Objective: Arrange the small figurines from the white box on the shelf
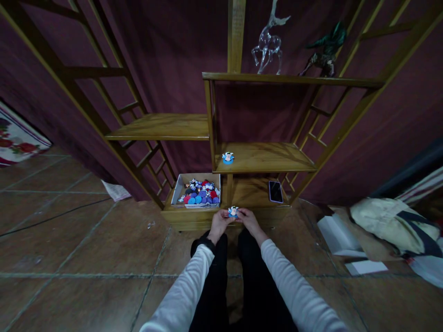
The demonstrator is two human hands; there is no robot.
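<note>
Between the fingertips of my left hand (218, 224) and my right hand (250, 220) is a small toy figurine (233, 211) with a blue base. Both hands grip it from the sides, in front of the lowest shelf and above my knees. A similar figurine (228, 158) on a blue round base stands at the left end of the middle shelf (266, 159). To the left of my hands, an open cardboard box (177, 189) holds many small figurines with red, blue, purple and black bases.
A phone (276, 191) lies on the lowest shelf at right. A glass deer (268, 44) and a dark statue (325, 53) stand on the upper shelf. White boxes (341, 235) and a cream bag (387, 221) lie on the floor at right; a black cable (57, 216) runs at left.
</note>
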